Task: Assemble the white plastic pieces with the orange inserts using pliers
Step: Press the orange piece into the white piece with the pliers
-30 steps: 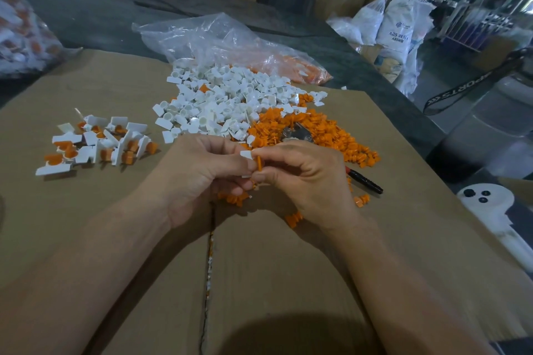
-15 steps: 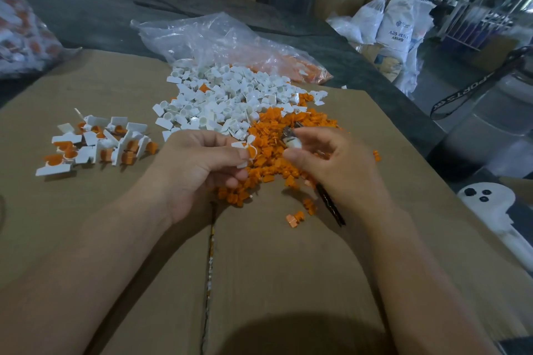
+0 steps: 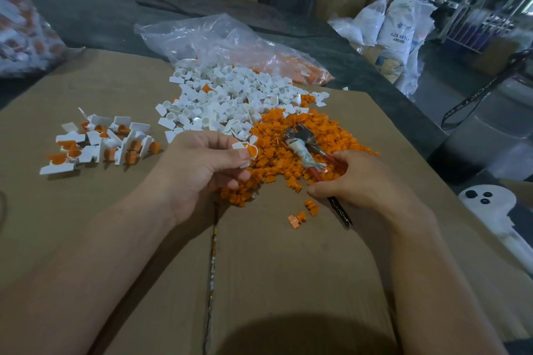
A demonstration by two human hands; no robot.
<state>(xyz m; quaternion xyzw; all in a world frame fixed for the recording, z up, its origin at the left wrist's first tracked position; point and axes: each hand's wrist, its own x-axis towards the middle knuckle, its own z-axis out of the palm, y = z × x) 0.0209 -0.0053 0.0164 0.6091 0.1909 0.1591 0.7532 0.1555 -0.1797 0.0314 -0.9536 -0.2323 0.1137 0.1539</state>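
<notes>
Pinching a small white plastic piece (image 3: 238, 146) between thumb and fingertips of the left hand (image 3: 202, 173), with an orange insert (image 3: 253, 150) already sitting in its round socket. Held up off the brown cardboard sheet (image 3: 288, 268), right at the near-left edge of the heap of loose orange plastic inserts (image 3: 271, 161).

Over to the right hand (image 3: 363, 181): curled round the grips of the metal-nosed pliers (image 3: 302, 150), tape-wrapped at the neck, red and black at the handles. Fingers over, thumb low; hard to say how firm the hold is.

Now the line that matters. Lying slantwise across the orange heap, nose up and away to the left, grips running down toward the right wrist. Nose near the held piece, a little beyond it and to its right, not touching.

By the look of it: insert placed, squeeze not yet made. Calling for a lift and a swing of the nose leftward onto socket and insert. Right hand plainly nearer the tool, left one steadying.

Well apart on the far left, a cluster of finished white-and-orange pieces (image 3: 98, 147). Beyond the hands, the pile of bare white plastic pieces (image 3: 225, 95) before a clear plastic bag (image 3: 219, 40).
</notes>
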